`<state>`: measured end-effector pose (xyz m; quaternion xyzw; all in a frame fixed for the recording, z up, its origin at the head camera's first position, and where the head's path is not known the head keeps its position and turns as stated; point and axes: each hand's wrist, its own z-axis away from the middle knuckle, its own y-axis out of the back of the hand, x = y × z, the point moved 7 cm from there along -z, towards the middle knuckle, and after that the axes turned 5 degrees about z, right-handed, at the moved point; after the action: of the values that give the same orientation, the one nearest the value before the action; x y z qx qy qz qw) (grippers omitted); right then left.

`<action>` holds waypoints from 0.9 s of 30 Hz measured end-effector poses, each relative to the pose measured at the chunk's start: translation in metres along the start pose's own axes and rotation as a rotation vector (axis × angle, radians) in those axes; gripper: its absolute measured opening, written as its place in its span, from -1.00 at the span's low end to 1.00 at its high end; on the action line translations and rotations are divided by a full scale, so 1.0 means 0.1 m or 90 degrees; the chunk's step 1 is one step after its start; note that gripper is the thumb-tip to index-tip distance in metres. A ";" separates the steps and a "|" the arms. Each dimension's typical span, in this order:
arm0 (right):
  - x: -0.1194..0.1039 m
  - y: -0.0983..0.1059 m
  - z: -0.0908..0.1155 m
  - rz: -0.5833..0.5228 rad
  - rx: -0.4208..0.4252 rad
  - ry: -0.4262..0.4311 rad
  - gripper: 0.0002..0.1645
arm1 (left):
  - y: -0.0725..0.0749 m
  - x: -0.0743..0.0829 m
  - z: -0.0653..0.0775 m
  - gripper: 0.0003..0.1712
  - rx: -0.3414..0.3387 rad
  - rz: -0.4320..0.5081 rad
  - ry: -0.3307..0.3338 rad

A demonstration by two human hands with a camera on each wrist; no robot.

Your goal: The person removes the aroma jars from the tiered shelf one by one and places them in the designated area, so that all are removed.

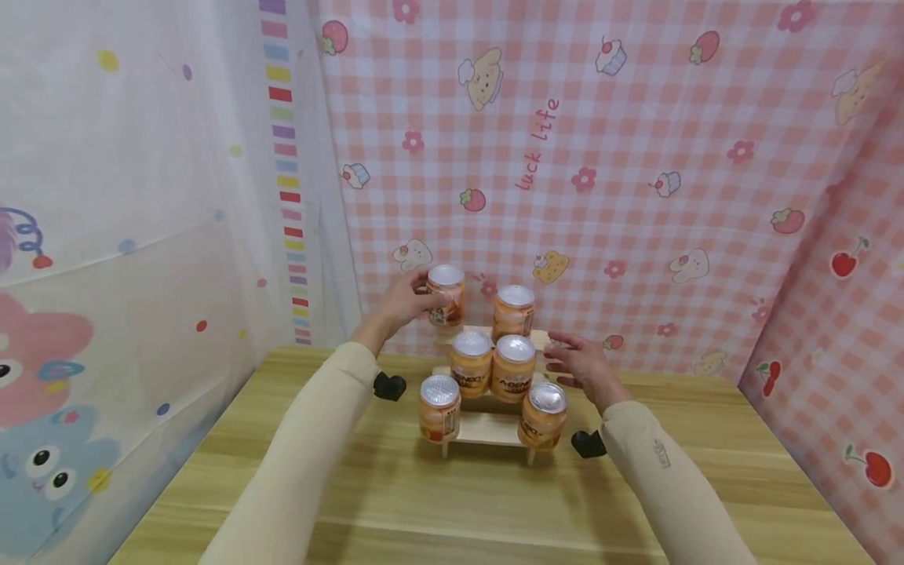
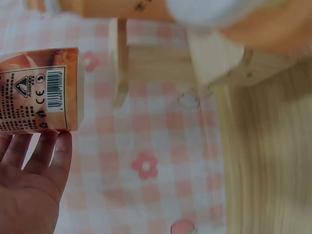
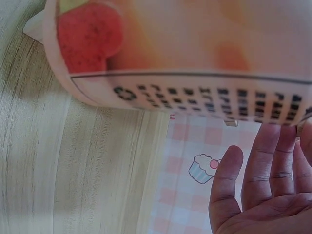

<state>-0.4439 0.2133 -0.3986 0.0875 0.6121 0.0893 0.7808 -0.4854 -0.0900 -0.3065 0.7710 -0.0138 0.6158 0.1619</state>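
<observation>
One can was gripped upright in our left hand, just above the left end of the rack's top tier, while our right hand had its fingers spread, holding nothing, near that tier's right end, contact unclear. We read the step as placing or removing that can, direction not tellable; if placing, the next move called for a straight lowering and a gentle release. Outward, we had one top-right can, two middle cans and two front cans, rack on the wooden table.
</observation>
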 end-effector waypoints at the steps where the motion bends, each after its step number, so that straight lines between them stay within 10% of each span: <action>1: 0.00 0.00 0.00 0.000 0.001 0.001 -0.41 | 0.05 0.01 0.02 -0.27 0.007 -0.010 0.002; 17: 0.01 0.01 -0.01 -0.004 0.012 0.001 -0.40 | 0.81 0.00 0.55 -0.20 0.075 0.005 0.004; 27: 0.01 0.01 -0.01 -0.006 0.006 -0.001 -0.40 | 0.85 -0.04 0.96 -0.23 0.068 -0.012 -0.006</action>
<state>-0.4442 0.2144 -0.3997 0.0884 0.6121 0.0832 0.7814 -0.4143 -0.1968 -0.3086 0.7813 0.0259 0.6106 0.1265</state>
